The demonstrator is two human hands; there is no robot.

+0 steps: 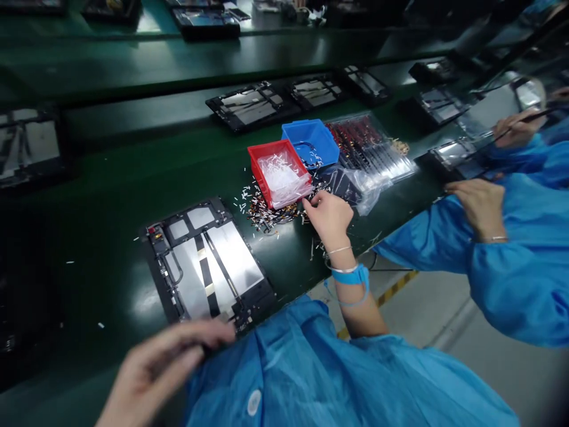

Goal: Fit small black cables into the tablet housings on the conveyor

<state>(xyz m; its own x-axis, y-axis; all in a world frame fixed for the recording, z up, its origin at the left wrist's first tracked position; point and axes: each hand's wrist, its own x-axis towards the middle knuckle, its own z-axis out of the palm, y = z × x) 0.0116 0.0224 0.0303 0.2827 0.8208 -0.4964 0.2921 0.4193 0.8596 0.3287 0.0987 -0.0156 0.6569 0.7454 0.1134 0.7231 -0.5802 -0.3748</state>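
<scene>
My left hand [155, 367] hovers half-curled at the tablet's [189, 287] near end; blurred, so I can't tell whether it grips anything. My right hand [331, 216] is bent, thumb toward forefinger, at the near corner of the red bin [261, 178], right of the tablet; I can't tell if a piece is pinched. The tablet lies flat, its near right corner close to the bench's [111, 225] front edge, with room on its left among a few white bits [101, 325]. One blue bin [313, 133] adjoins the red; three more tablets [249, 107] line up behind.
</scene>
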